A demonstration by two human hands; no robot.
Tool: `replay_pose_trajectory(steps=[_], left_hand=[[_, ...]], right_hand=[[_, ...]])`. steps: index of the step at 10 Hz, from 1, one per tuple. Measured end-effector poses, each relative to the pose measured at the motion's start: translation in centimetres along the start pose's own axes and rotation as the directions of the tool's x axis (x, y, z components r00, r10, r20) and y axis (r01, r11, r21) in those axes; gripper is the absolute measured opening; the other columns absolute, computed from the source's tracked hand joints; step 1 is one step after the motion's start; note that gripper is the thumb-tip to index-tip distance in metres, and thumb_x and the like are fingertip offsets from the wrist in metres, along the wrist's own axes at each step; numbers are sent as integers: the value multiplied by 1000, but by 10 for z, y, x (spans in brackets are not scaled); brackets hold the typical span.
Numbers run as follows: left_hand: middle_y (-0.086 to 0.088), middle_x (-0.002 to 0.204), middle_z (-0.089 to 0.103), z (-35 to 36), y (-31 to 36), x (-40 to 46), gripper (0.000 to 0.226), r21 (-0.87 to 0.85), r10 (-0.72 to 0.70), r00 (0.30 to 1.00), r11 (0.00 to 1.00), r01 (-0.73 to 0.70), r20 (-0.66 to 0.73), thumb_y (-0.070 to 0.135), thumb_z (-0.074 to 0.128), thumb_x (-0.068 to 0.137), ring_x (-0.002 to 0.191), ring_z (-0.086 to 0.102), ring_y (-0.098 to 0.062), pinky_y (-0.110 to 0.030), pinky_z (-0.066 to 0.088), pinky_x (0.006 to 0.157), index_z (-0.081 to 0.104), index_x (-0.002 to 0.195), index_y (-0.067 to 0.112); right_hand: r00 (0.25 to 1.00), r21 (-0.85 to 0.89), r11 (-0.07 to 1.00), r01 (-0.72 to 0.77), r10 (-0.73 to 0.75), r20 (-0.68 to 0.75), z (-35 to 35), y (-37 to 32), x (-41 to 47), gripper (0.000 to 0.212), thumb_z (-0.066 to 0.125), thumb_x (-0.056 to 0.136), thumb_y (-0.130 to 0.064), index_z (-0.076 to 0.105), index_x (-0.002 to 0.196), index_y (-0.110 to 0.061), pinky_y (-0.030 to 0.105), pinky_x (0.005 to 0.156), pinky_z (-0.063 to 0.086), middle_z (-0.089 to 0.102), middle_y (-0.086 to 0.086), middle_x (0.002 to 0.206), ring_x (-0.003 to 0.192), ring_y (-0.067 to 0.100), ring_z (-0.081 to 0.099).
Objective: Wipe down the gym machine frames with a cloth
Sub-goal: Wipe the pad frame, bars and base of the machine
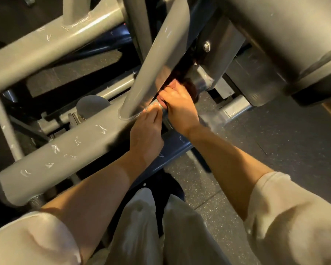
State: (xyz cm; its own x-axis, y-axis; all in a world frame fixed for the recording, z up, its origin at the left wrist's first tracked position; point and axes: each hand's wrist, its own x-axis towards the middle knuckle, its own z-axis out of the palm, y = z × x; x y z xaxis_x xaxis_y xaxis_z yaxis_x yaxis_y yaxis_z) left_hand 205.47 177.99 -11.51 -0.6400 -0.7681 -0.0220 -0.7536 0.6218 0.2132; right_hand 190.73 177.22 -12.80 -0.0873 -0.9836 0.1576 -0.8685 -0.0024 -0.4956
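Grey painted steel filled my view: a thick frame tube [52, 153], chipped and scratched, ran from the lower left up toward the middle, and a second scuffed tube [46, 48] crossed above it at the upper left. A thinner pale bar [5, 123] stood at the far left edge. Behind these I could see dark blue frame members [172, 148], one passing under my wrists.

An angled grey post [153, 67] was welded onto the thick tube at centre. My left hand [145, 134] rested at the foot of that post, its fingers straight and close together, their tips touching the weld seam and holding nothing. Just right of it, my right hand [178, 106] curled its fingers around a short shiny metal bar behind the post. A dark reddish cloth [187, 83] sat bunched just beyond that hand's fingers, pressed against the polished fitting [201, 79]; whether my fingers actually pinched it I could not tell, since the post hid part of them.

Further right, a bolt [206, 46] sat in a dark plate, and a large grey padded roller [287, 39] took up the upper right corner. Speckled rubber flooring [275, 134] lay below. My cream sleeves were pushed up both forearms.
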Motion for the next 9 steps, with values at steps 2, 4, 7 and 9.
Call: replay_pose_trajectory(steps=[2,4,7,9], left_hand=[[-19,133,54,3,0,-2,65,17,-8,1000,1000,8,8,-3,71,72,121,53,-36,-43,41,105,50,134,-3],[-14,127,58,3,0,-1,56,-88,-51,999,995,50,-10,-3,67,75,118,54,-33,-39,42,103,55,129,2],[-17,148,41,5,-48,-102,60,-192,-201,962,967,165,-186,-1,55,81,139,37,-31,-36,17,119,45,140,-1],[-20,148,41,-4,-82,-126,65,-172,-351,915,932,319,-202,4,57,79,139,36,-34,-45,21,117,43,141,-2]], right_hand=[[964,94,974,-208,220,-146,-9,30,-8,45,35,100,-17,52,140,-7,42,121,18,46,18,146,141,31,35],[986,190,979,-76,102,-130,21,-13,-36,48,39,93,-4,47,140,3,49,117,25,45,22,145,138,36,36],[971,381,899,-215,238,-13,39,-103,-78,40,40,89,1,62,123,-1,39,107,42,60,19,123,117,29,52],[989,128,985,-112,122,-79,53,-113,-63,53,58,88,-1,52,140,-10,54,112,33,49,10,146,139,43,33]])
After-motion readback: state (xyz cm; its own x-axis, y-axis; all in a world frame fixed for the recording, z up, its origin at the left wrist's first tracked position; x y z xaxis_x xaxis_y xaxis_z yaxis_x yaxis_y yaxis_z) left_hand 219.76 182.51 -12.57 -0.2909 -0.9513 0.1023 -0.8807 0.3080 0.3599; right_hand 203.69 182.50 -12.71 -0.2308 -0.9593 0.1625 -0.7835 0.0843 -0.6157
